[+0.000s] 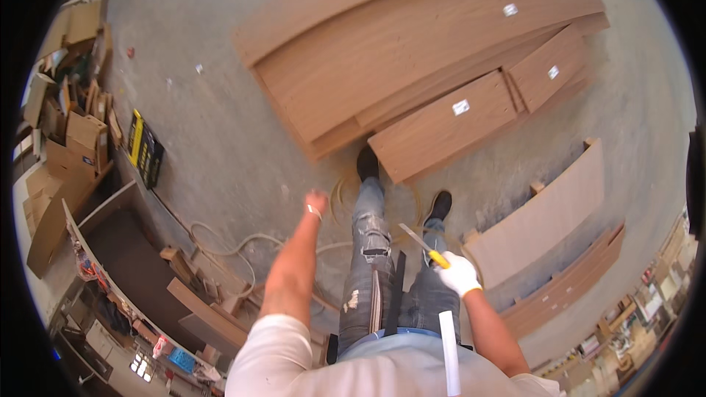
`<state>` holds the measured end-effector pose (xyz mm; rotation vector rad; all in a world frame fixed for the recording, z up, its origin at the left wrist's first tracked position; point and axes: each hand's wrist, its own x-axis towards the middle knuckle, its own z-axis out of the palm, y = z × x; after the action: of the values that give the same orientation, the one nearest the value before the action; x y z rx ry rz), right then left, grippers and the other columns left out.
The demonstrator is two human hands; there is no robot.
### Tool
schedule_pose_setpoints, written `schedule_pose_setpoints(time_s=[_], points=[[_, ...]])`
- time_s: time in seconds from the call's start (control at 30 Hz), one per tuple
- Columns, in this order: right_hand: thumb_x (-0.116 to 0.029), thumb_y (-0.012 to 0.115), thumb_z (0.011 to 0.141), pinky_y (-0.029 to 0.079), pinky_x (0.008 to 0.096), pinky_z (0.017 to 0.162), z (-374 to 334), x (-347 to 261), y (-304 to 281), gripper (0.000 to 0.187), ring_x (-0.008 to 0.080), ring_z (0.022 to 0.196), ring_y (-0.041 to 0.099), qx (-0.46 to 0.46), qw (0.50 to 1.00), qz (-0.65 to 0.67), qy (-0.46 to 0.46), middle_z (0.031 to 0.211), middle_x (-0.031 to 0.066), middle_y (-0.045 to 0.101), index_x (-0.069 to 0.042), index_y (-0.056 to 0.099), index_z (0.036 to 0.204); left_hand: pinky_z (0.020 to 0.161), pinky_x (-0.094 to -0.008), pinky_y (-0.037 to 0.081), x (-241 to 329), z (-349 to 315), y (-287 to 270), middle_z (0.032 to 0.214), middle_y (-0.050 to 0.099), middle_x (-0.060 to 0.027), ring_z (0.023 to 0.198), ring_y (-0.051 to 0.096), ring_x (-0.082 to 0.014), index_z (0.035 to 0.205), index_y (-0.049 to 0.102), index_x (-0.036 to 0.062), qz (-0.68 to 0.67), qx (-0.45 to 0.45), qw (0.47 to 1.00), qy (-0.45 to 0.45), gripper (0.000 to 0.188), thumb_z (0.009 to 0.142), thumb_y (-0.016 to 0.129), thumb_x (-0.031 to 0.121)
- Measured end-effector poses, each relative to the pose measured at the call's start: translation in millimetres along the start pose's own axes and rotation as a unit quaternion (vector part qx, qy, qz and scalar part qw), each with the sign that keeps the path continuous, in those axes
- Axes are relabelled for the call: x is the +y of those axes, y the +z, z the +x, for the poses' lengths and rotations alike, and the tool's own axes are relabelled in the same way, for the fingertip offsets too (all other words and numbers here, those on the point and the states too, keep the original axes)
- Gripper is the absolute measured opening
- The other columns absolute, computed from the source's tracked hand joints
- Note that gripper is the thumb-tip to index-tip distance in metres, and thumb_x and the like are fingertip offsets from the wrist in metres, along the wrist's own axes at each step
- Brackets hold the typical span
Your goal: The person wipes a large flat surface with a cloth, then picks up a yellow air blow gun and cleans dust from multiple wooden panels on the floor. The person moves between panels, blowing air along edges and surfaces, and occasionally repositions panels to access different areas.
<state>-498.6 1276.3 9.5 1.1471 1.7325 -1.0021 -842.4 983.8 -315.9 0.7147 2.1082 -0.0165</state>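
Observation:
My right hand (460, 275), in a white glove, is closed around a yellow-handled tool with a long, thin metal blade (417, 237). The blade points up and to the left, over my right shin; its exact kind is not clear. My bare left hand (316, 201) hangs in the air left of my left knee, with a white band (314, 211) at the wrist. It looks empty, but its fingers are too blurred to make out. Ahead of my feet lie brown wood-look panels (434, 51) with white labels, and a shorter panel (448, 121) is nearest my left shoe.
A pale hose (254, 237) loops across the concrete floor on my left and around my feet. To the right stand a light panel (544, 213) and brown boards (566, 279). Cardboard and scraps (77, 136), a black-yellow case (145, 148) and a dark-topped bench (132, 257) are at the left.

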Motion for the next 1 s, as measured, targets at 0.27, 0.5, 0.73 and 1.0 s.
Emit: schedule_pose_setpoints(time_s=[0.27,0.5,0.73,1.0], points=[[-0.036,0.067,0.082,0.053,0.0468,0.074,146.1,-98.8,12.2,0.031,0.0386,0.079,0.066,0.074,0.997,0.021,0.015,0.084,0.0141,0.066,-0.010,0.062,0.098,0.092,-0.0395,0.047,-12.5,215.9,-83.5,0.113,0.065,-0.0209,0.101,0.063,-0.0313,0.117,0.059,-0.0067,-0.405,0.185,0.870,-0.214,0.057,0.081,0.075,0.035],[-0.041,0.061,0.087,0.053,0.0425,0.065,263.0,-131.9,-90.9,0.038,0.0346,0.067,0.067,0.102,0.943,0.271,0.166,0.075,0.0200,0.067,-0.004,0.068,0.085,0.093,-0.0355,0.046,11.9,227.2,-97.0,0.117,0.064,-0.0154,0.105,0.060,-0.0247,0.124,0.054,-0.0068,-0.565,0.164,0.788,-0.181,0.065,0.084,0.074,0.040],[-0.035,0.052,0.085,0.052,0.0450,0.080,216.4,-154.2,-37.6,0.035,0.0373,0.086,0.067,-0.052,0.995,-0.078,0.018,0.092,0.0197,0.070,-0.007,0.073,0.085,0.097,-0.0389,0.045,37.5,124.9,-85.6,0.126,0.059,-0.0165,0.114,0.055,-0.0240,0.130,0.050,-0.0062,-0.657,0.086,0.725,-0.189,0.070,0.091,0.063,0.050],[-0.028,0.058,0.087,0.041,0.0377,0.040,164.7,-27.0,-177.9,0.024,0.0224,0.045,0.052,0.224,0.856,0.405,0.229,0.061,0.0082,0.053,-0.004,0.060,0.086,0.089,-0.0421,0.050,99.8,-26.8,-77.2,0.123,0.060,-0.0105,0.109,0.059,-0.0244,0.132,0.048,0.0036,-0.727,0.023,0.656,-0.201,0.052,0.096,0.060,0.038]])
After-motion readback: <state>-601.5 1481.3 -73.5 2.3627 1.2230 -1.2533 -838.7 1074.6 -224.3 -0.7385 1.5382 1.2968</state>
